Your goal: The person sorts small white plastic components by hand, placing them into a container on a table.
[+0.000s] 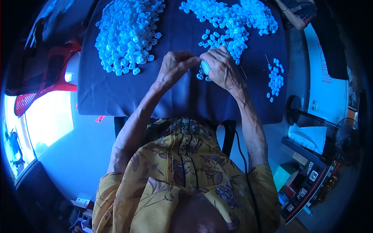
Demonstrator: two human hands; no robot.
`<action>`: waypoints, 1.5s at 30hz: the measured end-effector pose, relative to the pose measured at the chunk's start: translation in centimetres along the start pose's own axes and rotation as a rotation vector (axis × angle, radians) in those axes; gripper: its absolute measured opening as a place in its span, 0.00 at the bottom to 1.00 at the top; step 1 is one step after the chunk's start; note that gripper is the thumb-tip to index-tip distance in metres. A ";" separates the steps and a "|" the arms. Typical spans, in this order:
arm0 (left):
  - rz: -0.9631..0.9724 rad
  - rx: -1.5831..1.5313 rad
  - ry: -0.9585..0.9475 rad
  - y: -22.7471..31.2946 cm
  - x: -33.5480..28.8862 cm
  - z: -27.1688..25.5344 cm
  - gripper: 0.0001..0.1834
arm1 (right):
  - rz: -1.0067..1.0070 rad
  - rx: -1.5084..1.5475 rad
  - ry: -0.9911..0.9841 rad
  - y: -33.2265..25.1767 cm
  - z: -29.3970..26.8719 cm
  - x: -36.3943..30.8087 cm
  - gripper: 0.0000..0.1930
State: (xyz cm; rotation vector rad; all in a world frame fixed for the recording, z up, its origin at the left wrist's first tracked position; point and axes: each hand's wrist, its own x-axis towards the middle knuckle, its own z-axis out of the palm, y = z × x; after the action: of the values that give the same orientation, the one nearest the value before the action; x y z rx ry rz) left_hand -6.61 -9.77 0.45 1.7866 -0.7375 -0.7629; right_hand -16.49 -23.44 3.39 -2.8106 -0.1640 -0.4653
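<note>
In the head view, a dark cloth-covered table (171, 35) fills the upper half of a blue-lit room, with a red chair (64, 83) to the left and another person's arm (294, 18) at the upper right corner. A large heap of pale pieces (126, 35) lies on the left of the cloth, a second heap (231, 23) at the upper right, and a small scatter of pieces (276, 79) near the right edge.

The likeliest trouble is a slip: the pale ribbed stack (205, 67) sticks out from a rather narrow hold, so a loosened finger could let it drop or come apart. A sleeve-free forearm sweeping sideways could also scatter the nearer pieces, and the thin needle-like stick (243, 72) just beside the right wrist could be knocked or prick the skin.

The stack is at the inner side of the right hand (220, 68), which is closed on it. The left hand (176, 66) is curled just beside it, fingertips drawn together; whether they pinch anything, I cannot tell. A few loose pieces (200, 76) lie just below the stack.
</note>
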 end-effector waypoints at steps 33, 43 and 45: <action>0.469 0.669 0.320 -2.0 7.7 4.3 0.08 | 0.544 0.819 0.327 2.6 1.1 -5.6 0.05; 0.097 -0.506 -0.016 4.0 0.3 0.7 0.10 | 0.425 0.758 0.329 0.5 -1.9 -0.7 0.03; 0.100 -0.570 -0.015 4.3 -0.4 0.2 0.12 | 0.374 0.784 0.320 -0.7 -2.4 0.0 0.04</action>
State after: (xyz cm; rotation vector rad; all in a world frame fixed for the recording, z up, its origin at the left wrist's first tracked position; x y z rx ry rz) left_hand -7.56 -10.83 4.51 1.2224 -0.5435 -0.8207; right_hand -17.34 -23.52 5.72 -1.9137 0.2050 -0.5898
